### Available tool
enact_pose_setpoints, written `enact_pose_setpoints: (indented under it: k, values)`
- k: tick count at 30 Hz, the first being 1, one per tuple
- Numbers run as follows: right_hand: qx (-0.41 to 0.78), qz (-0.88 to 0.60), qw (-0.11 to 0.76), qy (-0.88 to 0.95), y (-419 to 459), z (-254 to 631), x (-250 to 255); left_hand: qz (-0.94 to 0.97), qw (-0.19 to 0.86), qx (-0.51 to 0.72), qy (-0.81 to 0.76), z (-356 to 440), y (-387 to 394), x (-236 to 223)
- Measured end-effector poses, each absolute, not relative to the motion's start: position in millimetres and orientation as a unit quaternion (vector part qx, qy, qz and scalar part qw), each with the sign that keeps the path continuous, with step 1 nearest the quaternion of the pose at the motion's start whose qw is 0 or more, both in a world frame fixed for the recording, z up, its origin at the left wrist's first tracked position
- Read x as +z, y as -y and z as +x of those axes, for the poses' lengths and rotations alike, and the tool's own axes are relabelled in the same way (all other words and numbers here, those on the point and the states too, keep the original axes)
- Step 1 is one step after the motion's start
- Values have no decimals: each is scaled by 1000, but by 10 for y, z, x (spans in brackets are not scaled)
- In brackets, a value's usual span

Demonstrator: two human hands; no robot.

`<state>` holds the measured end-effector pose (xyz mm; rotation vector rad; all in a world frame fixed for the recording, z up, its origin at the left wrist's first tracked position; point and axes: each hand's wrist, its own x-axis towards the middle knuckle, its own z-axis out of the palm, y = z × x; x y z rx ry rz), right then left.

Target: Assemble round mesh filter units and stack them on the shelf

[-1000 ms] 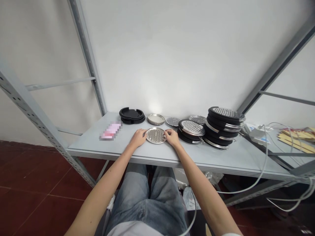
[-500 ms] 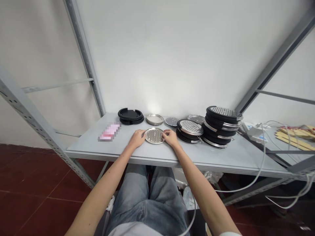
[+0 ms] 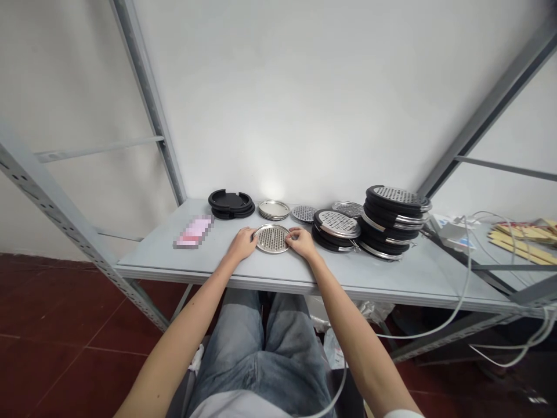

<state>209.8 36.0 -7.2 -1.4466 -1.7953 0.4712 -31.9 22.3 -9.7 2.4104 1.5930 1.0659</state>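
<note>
A round silver metal tray (image 3: 272, 238) with a perforated, grater-like plate inside its rim lies flat near the front of the grey table. My left hand (image 3: 243, 244) holds its left edge, fingers curled and thumb at the rim. On the opposite edge, my right hand (image 3: 302, 241) is closed, with thumb and fingertips pinched over the rim; whether a small part is between them I cannot make out. Just behind stand a stack of plain metal trays (image 3: 274, 209) and a loose perforated disc (image 3: 304, 213).
Stacked black ring-shaped holders (image 3: 231, 203) stand at back left, beside a blurred pink item (image 3: 194, 231). To the right are a short stack (image 3: 336, 229) and a taller stack (image 3: 394, 220) of black-and-metal assemblies. A white cable (image 3: 463, 296) hangs over the table's front right edge.
Both hands stay at the tray's rim. The right fingers have shifted slightly along the edge, and a small bit seen at their tips earlier no longer shows. The view has moved a little.
</note>
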Motion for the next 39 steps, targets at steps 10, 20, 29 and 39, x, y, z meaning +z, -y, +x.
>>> enact_pose_setpoints:
  k: [10, 20, 29, 39]
  values:
    - [174, -546, 393, 719, -355, 2100, -82, 785, 25, 328, -524, -327, -223, -96]
    - [181, -542, 386, 724, -348, 2092, -74, 779, 31, 336, -529, -326, -225, -107]
    - [173, -548, 423, 700, -328, 2080, -69, 782, 39, 341, -521, -325, -213, -75]
    - [158, -455, 407, 776, -294, 2062, -84, 787, 56, 341, -511, -296, -132, 19]
